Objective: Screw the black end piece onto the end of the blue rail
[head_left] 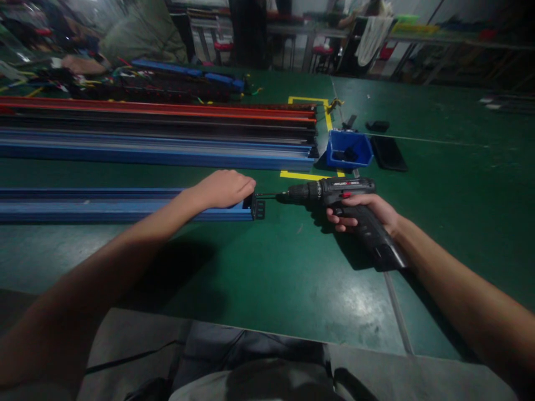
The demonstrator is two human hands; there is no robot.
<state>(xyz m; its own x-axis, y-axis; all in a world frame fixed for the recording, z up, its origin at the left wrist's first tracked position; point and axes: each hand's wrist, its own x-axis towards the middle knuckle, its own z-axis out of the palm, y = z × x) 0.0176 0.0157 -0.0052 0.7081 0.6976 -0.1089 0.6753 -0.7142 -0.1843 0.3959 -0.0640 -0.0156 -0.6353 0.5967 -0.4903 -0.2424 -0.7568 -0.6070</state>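
Note:
My right hand (363, 214) is wrapped round the grip of a black cordless drill (346, 192), which lies level and points left. Its long thin bit (270, 195) reaches the black end bracket (258, 209) on a blue metal profile (217, 214); whether the tip sits in a screw is too small to tell. My left hand (228, 188) is closed over the right end of that profile, beside the bracket, with its fingertips partly hidden behind the end piece.
Behind lie several long blue, black and red profiles (167, 150) in a row. A blue bin (349, 147) with small dark parts stands past the drill, beside a black flat tray (388, 153). Wires and another person's hand (83, 65) are at the far left.

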